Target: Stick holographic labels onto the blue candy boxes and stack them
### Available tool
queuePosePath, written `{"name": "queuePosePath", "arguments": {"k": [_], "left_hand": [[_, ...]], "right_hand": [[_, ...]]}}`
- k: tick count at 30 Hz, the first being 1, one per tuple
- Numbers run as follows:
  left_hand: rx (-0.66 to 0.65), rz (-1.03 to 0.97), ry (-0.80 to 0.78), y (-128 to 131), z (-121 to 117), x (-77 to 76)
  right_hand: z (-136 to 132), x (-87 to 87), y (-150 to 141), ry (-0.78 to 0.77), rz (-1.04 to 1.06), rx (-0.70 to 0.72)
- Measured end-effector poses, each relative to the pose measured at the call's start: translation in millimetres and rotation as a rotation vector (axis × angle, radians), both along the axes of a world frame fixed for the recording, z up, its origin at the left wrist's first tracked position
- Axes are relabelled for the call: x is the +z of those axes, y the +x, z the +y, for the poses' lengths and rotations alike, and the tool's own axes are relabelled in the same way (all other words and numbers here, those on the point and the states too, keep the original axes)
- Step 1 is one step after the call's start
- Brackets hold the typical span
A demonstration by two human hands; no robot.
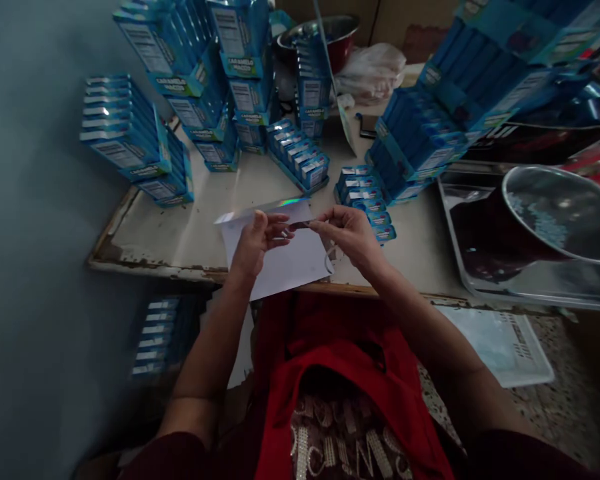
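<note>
My right hand (pixel 349 235) is closed in a pinch on a small, thin dark strip (pixel 301 225), too small to make out exactly. Facing it, my left hand (pixel 260 241) has its thumb and fingers apart, its fingertips close to the strip's other end; whether they touch it is unclear. Beneath both hands lies a white sheet of paper (pixel 280 270), overhanging the table's front edge. A shiny rainbow-tinted band runs along the far side of the sheet. A pale curled loop (pixel 329 260) rests at the sheet's right side.
Stacked blue display boxes (pixel 247 93) stand on the left and back of the table (pixel 155 250). More blue boxes (pixel 410 133) rise at the right. Open trays of small blue packs (pixel 300 157) sit ahead. A metal bowl (pixel 560 213) with pale blue pieces stands in a tray (pixel 460 260).
</note>
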State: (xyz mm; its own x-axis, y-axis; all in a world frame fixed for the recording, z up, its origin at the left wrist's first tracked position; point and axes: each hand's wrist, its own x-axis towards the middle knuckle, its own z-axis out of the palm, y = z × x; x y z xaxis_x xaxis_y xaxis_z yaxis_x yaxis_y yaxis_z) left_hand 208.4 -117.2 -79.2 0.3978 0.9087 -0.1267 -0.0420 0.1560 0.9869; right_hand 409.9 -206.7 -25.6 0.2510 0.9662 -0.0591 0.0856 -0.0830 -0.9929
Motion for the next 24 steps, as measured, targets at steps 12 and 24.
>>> {"name": "queuePosePath", "arguments": {"k": [12, 24], "left_hand": [[-0.111, 0.072, -0.113, 71, -29, 20.0], [-0.168, 0.141, -0.264, 139, 2, 28.9]], "right_hand": [[-39, -6.6, 64, -0.052, -0.175, -0.209], [5, -8.1, 141, -0.224, -0.539, -0.260]]}}
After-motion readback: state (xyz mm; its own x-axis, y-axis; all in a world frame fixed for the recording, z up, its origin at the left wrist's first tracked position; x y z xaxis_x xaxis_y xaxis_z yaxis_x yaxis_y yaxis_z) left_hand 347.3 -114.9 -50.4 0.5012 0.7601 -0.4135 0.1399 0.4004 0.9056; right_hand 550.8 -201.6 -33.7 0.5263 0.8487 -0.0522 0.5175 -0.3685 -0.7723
